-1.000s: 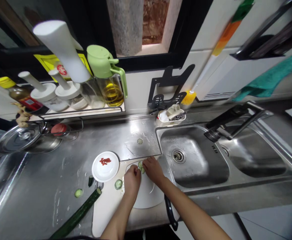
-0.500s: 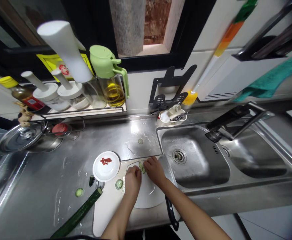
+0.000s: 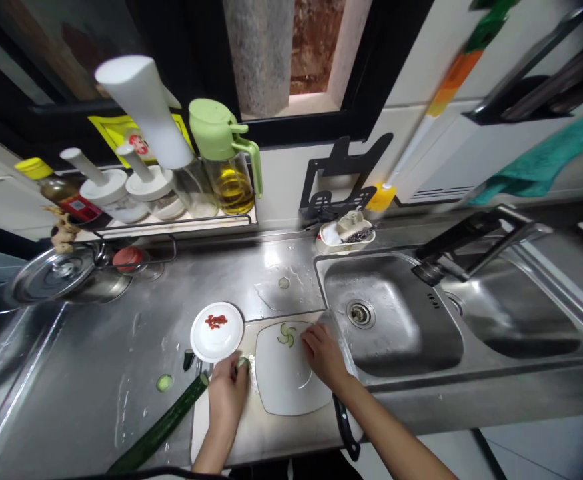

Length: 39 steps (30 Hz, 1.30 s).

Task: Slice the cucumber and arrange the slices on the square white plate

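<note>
On a cutting board (image 3: 266,437) lies a white square plate (image 3: 291,387) with several thin cucumber pieces (image 3: 286,335) fanned into a pinwheel near its far edge. My left hand (image 3: 227,387) is left of the plate, its thumb and fingers closed around cucumber slices (image 3: 242,363) on the board. Over the plate's right edge is my right hand (image 3: 324,353), fingers curled together; anything in them is hidden. A black-handled knife (image 3: 345,427) rests at the board's right side, its blade partly covered by the right hand and arm. The cut cucumber (image 3: 161,427) lies to the left.
A small white plate (image 3: 216,350) with red berries sits behind my left hand. Cucumber ends (image 3: 164,382) lie on the steel counter (image 3: 106,360). To the right is a sink (image 3: 391,313) with a faucet (image 3: 461,253). Seasoning jars and an oil bottle (image 3: 234,180) stand on a rear shelf.
My left hand has moved left from the plate to the cucumber slices and closed on them. My right hand has drawn back slightly right, uncovering the pinwheel of pieces.
</note>
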Each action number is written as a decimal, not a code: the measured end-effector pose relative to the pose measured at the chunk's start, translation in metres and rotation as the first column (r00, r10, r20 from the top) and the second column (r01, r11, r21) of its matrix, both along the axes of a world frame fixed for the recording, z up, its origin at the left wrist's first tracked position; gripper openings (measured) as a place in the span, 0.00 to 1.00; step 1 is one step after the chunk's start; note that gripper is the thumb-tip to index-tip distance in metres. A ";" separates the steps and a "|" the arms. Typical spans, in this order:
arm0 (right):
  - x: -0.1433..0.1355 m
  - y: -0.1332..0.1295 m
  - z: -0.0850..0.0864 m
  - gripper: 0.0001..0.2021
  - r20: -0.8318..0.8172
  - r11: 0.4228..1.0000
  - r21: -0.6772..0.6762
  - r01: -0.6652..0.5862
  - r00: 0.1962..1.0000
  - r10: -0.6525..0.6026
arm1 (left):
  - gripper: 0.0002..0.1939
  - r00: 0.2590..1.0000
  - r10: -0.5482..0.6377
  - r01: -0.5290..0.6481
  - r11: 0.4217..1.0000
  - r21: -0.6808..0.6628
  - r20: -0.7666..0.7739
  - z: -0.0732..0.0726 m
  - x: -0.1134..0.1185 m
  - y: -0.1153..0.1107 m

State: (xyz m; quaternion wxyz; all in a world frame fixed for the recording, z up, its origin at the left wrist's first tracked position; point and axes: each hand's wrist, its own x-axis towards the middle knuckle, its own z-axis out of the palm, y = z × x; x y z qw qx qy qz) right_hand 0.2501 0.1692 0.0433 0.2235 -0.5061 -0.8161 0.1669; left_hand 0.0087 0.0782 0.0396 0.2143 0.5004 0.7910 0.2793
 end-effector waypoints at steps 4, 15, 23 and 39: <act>0.001 -0.018 0.001 0.09 -0.030 1.000 -0.011 -0.007 1.000 0.006 | 0.18 0.999 0.008 -0.008 1.000 -0.002 -0.032 -0.007 -0.007 -0.011; -0.008 -0.037 0.010 0.08 -0.034 0.999 -0.035 -0.029 0.999 0.028 | 0.09 1.000 0.009 -0.009 1.000 -0.019 0.005 -0.004 -0.005 -0.008; -0.019 -0.040 0.011 0.10 -0.061 0.997 -0.038 -0.065 0.996 0.063 | 0.10 0.999 0.016 -0.015 1.000 -0.017 0.036 -0.004 -0.006 -0.006; -0.047 -0.043 0.024 0.13 -0.401 0.855 -0.505 -0.115 0.909 -0.115 | 0.17 0.707 -0.009 0.137 0.983 -0.124 0.707 0.043 0.029 0.016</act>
